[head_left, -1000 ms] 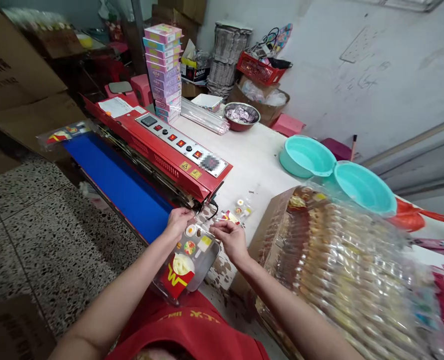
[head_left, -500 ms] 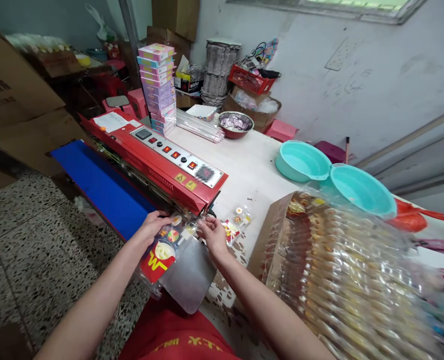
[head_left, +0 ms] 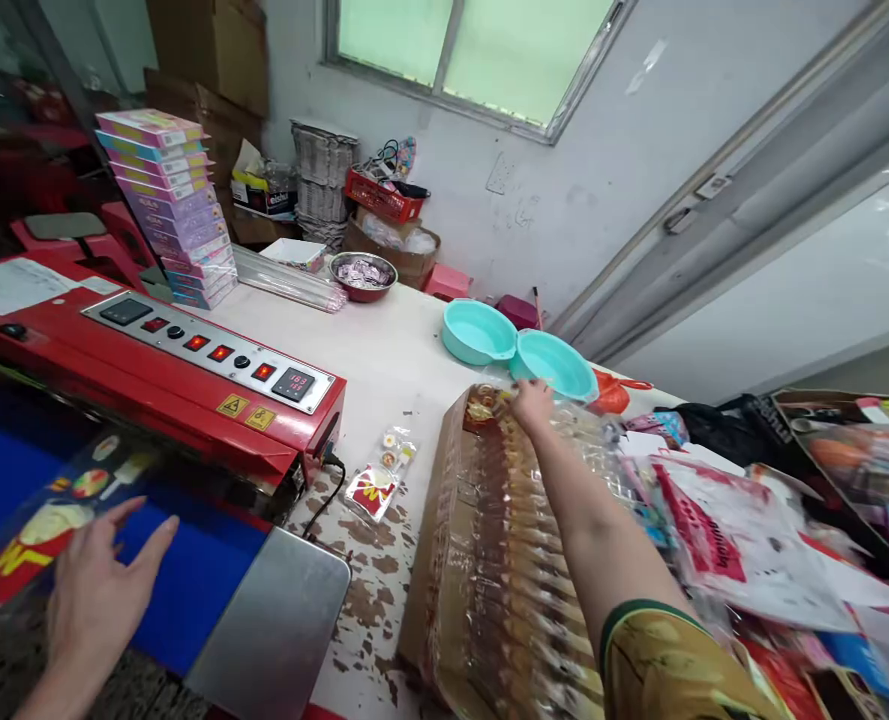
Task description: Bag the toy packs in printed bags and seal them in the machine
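Observation:
My left hand (head_left: 103, 580) is open over the blue conveyor belt (head_left: 196, 570), thumb and fingers spread. Beside its fingers lies a clear plastic packet (head_left: 35, 545) with a red and yellow picture of food, partly under the red sealing machine (head_left: 189, 370). My right hand (head_left: 532, 403) reaches to the far end of a cardboard box (head_left: 433, 560) packed with a row of clear packets (head_left: 515, 540). Its fingers are curled down on the top edge of a packet there; the fingertips are partly hidden. A metal plate (head_left: 279, 610) adjoins the belt's near end.
A small packet (head_left: 376, 485) lies between machine and box. Two turquoise basins (head_left: 478, 332) stand behind the box. A stack of small boxes (head_left: 174, 210) rises behind the machine, near a bowl (head_left: 364, 277). Plastic bags (head_left: 744, 540) crowd the right side.
The view has swung right. Both hands have left the packet at the machine's end; it now lies farther along the belt. My right hand has moved to the box of packets.

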Motion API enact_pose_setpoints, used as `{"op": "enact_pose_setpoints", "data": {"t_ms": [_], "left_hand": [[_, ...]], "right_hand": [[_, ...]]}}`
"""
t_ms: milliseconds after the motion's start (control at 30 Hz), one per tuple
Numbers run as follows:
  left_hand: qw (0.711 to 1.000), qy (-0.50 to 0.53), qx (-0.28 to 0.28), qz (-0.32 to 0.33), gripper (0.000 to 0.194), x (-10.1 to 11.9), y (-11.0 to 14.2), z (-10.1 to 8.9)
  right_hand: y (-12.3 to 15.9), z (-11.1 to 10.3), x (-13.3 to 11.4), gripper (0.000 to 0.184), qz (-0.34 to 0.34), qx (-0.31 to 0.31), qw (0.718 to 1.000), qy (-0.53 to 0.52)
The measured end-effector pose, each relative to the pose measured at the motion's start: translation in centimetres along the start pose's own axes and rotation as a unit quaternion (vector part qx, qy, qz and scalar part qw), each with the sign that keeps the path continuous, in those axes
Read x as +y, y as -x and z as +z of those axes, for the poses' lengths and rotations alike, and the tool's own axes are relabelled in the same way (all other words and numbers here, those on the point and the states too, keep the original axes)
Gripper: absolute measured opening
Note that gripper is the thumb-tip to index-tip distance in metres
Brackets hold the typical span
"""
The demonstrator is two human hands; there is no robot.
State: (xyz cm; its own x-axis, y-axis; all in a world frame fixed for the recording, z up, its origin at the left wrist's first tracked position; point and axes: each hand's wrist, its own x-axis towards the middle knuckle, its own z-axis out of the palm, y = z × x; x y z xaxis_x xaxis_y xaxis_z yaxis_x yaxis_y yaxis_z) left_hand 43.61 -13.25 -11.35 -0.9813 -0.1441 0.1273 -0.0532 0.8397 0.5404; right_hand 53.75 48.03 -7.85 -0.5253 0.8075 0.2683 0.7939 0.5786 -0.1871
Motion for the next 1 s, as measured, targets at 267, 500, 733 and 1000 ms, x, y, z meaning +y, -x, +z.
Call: {"op": "enact_pose_setpoints", "data": {"t_ms": [267, 500, 733, 1000], "left_hand": [[0.983, 0.111, -0.118, 0.085, 0.038, 2.3, 4.8, 1.2], [0.933, 0.257, -0.206, 0.147, 0.024, 12.0, 7.1, -1.3], [0.774, 0.537, -0.336, 0.011, 0.052, 17.6, 6.9, -2.5], [0.756, 0.565, -0.253, -0.214, 0.028, 11.7, 5.6, 1.6]], "right_hand": [[0.8, -5.4, 0.3, 0.032, -0.271, 0.027, 0.945, -0.181], [11.6, -17.0, -4.5, 0.012, -0.416, 0.084, 0.864, -0.270], [20.6, -14.2, -13.9, 0.018, -0.360, -0.165, 0.798, -0.454], [26.8, -6.3, -18.8, 0.029, -0.194, -0.341, 0.725, -0.566]]}}
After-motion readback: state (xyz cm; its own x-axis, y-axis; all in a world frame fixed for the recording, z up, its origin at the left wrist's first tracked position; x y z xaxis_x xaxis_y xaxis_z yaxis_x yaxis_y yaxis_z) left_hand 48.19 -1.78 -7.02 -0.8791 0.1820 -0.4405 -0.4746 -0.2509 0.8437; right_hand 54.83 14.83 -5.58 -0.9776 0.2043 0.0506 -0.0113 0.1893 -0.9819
